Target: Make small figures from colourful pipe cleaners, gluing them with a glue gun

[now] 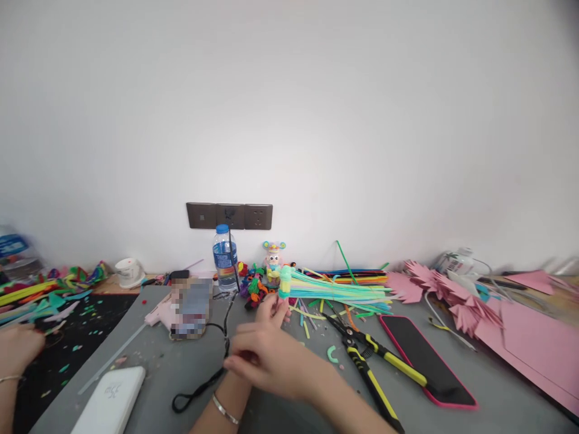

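My left hand (269, 308), a bracelet on its wrist, reaches forward and pinches a small fuzzy pipe-cleaner piece (285, 282) upright between thumb and fingers. The piece is banded in mint green, yellow and teal. Crossing over my left wrist is my right hand (275, 358), its fingers loosely bent and apart from the thumb, with nothing visible in them. Just behind the piece lies a bundle of pastel pipe cleaners (339, 290). A small figurine with round ears (274, 262) stands against the wall beside curled colourful pipe cleaners (256, 289).
Yellow-black pliers (362, 355) and a pink-cased phone (427, 358) lie right, near pink paper (534, 349). A water bottle (225, 259), a black strap (203, 386), a pink glue gun (160, 310) and a white power bank (111, 401) are left. Another person's hand (20, 349) shows far left.
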Motion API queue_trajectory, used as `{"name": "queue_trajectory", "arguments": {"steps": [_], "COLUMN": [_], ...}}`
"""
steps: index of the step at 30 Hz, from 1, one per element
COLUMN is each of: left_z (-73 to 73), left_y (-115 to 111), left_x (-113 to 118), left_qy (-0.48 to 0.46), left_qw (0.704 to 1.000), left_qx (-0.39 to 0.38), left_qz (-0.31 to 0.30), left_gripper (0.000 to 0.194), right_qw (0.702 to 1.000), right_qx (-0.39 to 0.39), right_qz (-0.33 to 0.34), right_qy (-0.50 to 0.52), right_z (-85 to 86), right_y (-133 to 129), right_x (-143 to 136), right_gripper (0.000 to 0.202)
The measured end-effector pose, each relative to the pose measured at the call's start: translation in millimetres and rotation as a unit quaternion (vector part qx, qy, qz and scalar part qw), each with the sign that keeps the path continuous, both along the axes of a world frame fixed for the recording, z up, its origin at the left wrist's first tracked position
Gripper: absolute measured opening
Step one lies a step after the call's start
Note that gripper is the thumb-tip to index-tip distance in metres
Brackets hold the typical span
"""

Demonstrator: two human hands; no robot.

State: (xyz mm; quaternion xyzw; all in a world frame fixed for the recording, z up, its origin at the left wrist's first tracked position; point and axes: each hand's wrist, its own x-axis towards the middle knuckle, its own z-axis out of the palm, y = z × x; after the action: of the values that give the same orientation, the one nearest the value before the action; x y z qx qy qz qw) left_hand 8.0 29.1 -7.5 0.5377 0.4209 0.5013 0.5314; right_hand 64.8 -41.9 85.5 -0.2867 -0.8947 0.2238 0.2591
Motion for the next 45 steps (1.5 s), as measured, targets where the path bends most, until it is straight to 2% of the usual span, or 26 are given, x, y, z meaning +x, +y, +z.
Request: {"name": "queue_trajectory", "arguments": {"steps": [1, 4, 6, 8, 10, 13, 18, 21, 24, 30, 34, 40, 45], "left_z": [-0.1, 2.1, 4.1, 5.3, 5.8, 7.5, 13.9, 14.5, 10.2, 1.0, 3.8, 12.1, 14.9], "left_y": [0.9, 0.8, -0.6, -1.9, -3.0, -4.4, -9.9, -14.1, -16.4, -13.9, -15.1, -21.8, -23.9], "left_x": [0.3, -0.3, -0.7, -0.9, -1.0, -1.7, -1.8, -0.3, 1.1, 0.4, -1.5, -0.9, -0.3], "left_qy": [0.001, -0.004, 0.000, 0.001, 0.000, -0.004, -0.042, -0.072, -0.091, -0.135, -0.140, -0.112, -0.078], "left_qw": [1.000, 1.000, 1.000, 1.000, 1.000, 0.999, 0.997, 0.992, 0.990, 0.984, 0.980, 0.985, 0.988], "left_qx": [0.002, 0.013, 0.021, 0.017, 0.014, 0.006, -0.064, -0.095, -0.093, -0.108, -0.135, -0.114, -0.094], "left_qz": [0.001, 0.009, 0.005, -0.006, -0.020, -0.033, -0.024, -0.032, -0.047, -0.044, -0.039, -0.063, -0.090], "left_gripper": [0.034, 0.040, 0.042, 0.043, 0.043, 0.040, 0.043, 0.049, 0.050, 0.046, 0.053, 0.049, 0.044], "right_qw": [0.999, 0.986, 0.977, 0.973, 0.973, 0.977, 0.978, 0.973, 0.969, 0.970, 0.969, 0.970, 0.955], "right_qx": [-0.040, -0.125, -0.139, -0.152, -0.166, -0.146, -0.128, -0.147, -0.160, -0.142, -0.148, -0.143, -0.168], "right_qz": [-0.003, -0.098, -0.160, -0.174, -0.158, -0.153, -0.163, -0.177, -0.189, -0.195, -0.199, -0.196, -0.228], "right_qy": [-0.017, -0.045, -0.033, -0.021, -0.008, -0.012, -0.018, -0.008, -0.007, -0.006, -0.011, -0.009, 0.086], "right_z": [-3.2, -18.3, -29.7, -40.7, -51.1, -64.1, -74.4, -76.5, -77.0, -75.8, -79.6, -81.7, -77.6], "right_y": [0.0, 7.1, 15.1, 23.0, 29.1, 33.6, 33.3, 32.3, 31.5, 29.2, 30.0, 30.3, 37.2], "right_x": [22.6, 81.4, 107.4, 120.5, 122.5, 115.6, 110.2, 112.1, 113.1, 115.0, 117.6, 117.4, 125.0], "right_gripper": [0.016, 0.019, 0.021, 0.021, 0.019, 0.014, 0.018, 0.017, 0.015, 0.013, 0.011, 0.011, 0.008]}}
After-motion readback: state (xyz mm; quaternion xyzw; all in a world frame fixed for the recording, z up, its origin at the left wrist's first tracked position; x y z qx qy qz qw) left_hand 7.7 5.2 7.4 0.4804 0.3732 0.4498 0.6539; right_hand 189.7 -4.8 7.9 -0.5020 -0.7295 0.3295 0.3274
